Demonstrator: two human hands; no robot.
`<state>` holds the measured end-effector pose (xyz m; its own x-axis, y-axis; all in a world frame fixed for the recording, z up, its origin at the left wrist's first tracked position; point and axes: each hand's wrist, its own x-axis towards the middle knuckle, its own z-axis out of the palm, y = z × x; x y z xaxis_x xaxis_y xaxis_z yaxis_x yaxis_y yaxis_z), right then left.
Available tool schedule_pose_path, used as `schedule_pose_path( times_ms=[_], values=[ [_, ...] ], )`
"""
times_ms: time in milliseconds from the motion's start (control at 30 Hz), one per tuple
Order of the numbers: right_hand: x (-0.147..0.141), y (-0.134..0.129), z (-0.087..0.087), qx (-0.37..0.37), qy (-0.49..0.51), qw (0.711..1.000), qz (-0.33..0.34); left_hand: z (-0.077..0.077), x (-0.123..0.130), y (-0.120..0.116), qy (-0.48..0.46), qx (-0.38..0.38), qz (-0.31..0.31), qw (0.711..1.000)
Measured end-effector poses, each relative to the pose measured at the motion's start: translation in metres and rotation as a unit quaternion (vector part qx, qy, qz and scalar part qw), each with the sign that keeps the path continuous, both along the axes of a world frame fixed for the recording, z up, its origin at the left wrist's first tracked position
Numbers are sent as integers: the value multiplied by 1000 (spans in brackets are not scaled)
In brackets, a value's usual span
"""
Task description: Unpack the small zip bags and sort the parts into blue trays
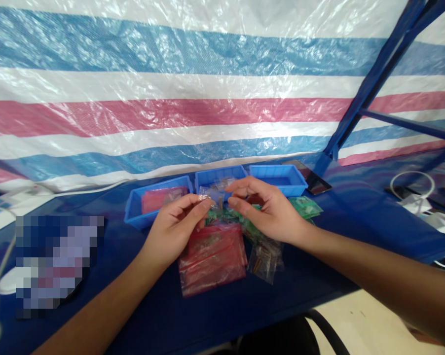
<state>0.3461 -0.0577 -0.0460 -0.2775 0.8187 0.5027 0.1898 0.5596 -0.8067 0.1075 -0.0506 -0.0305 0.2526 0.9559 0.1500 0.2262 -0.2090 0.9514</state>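
My left hand point(181, 219) is closed in a pinch on a small clear plastic bag point(215, 196), held above the work surface. Just right of the bag is my right hand point(265, 207), its thumb and forefinger a little apart and holding nothing I can see. Below my hands lies a stack of red plastic bags point(213, 259). Beside it, under my right hand, are clear bags with small brass-coloured pieces point(265, 261). Green bags point(306, 207) lie behind and to the right, partly hidden by my right hand.
Three blue trays stand along the back: the left tray point(133, 207) holds red bags, the middle tray point(220, 173) clear bags, then the right tray point(278, 178). A dark phone point(318, 185) lies beside them. A pixelated patch covers something at left. A blue metal frame point(368, 84) rises at right.
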Motion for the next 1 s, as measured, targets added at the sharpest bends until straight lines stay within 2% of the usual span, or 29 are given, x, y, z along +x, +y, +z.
schedule_pose_path(
  times_ms=[133,233,333,467,600,733,833,933,1000],
  values=[
    [4,0,5,98,-45,994,32,-1,-3,0,-1,-10,-5,1000],
    [5,2,6,107,-54,990,70,-2,-3,-1,7,-30,-20,999],
    [3,3,3,68,-35,993,87,-2,-3,-1,9,-31,-31,999],
    [3,9,0,-48,57,994,84,-4,1,0,-67,-36,-31,997],
    [7,20,-4,-124,127,984,32,-5,5,2,-105,-50,-15,993],
    [12,25,-6,-158,96,982,-20,-5,5,2,-104,-42,-3,994],
    [13,21,-2,-119,37,991,-50,-5,3,2,-107,-39,1,993],
    [13,12,6,5,-75,995,-61,-6,2,2,-110,-39,1,993],
    [13,8,10,82,-159,983,-33,-6,2,2,-109,-38,-1,993]
  ],
)
